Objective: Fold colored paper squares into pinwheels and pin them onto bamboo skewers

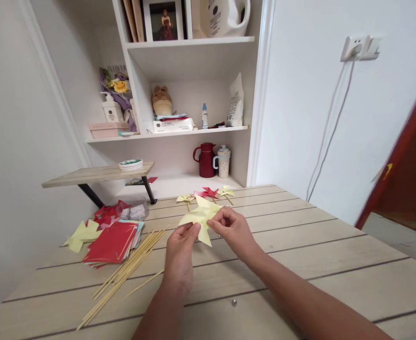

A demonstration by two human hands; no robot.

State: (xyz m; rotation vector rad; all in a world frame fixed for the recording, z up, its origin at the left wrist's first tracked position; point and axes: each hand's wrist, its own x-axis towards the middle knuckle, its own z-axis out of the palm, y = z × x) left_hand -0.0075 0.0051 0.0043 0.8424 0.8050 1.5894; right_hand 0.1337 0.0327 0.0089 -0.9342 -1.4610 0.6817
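A pale yellow paper pinwheel (203,213) is held up above the table between my two hands. My left hand (182,248) pinches its lower left side between thumb and fingers. At its right side my right hand (233,230) has thumb and fingertips pressed together near the centre; whether something small sits between them I cannot make out. Left of my hands lie several thin wooden sticks (130,267), with one stick (144,283) apart from the bundle. A small silvery ball-like piece (233,302) rests on the table in front of me.
Coloured paper squares (112,243) are stacked at left, beside a yellow pinwheel (83,234), red folded paper (112,212) and a clear box (134,211). Finished-looking pinwheels on sticks (225,191) lie at the back. A raised wooden shelf (97,174) stands back left.
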